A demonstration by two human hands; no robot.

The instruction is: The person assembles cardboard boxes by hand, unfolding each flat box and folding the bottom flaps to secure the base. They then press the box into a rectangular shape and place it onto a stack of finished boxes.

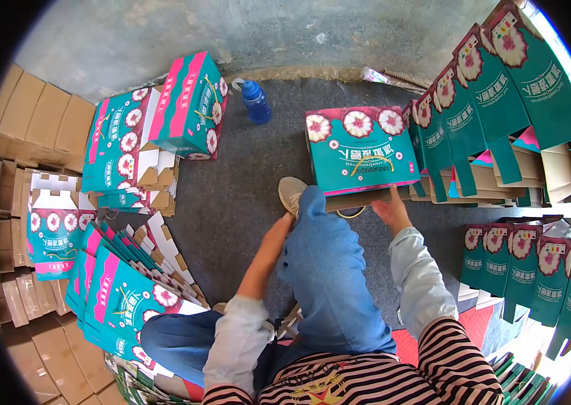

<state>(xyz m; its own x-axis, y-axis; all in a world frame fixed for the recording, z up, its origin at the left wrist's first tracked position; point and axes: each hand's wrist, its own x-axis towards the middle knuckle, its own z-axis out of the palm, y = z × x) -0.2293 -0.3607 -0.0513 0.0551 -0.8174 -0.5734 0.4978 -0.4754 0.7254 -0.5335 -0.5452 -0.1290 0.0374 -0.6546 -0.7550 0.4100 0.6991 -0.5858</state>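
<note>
A teal and magenta carton [363,152] with pictures of sliced radish and a yellow cord handle lies on the dark floor in front of me. Its brown bottom edge [358,200] faces me. My right hand [391,210] is at the carton's near right corner, fingers closed on that edge. My left hand [280,229] is beside my raised knee, close to my beige shoe [292,194]. The knee hides its fingers, so what they touch does not show. A loop of yellow cord [353,213] hangs below the carton's near edge.
Upright teal cartons [494,88] stand in a row at right, with another row [521,263] nearer. Flat cartons [123,290] fan out at left. A standing carton [191,104] and a blue bottle [255,101] are near the wall. Brown boxes [49,115] line the far left.
</note>
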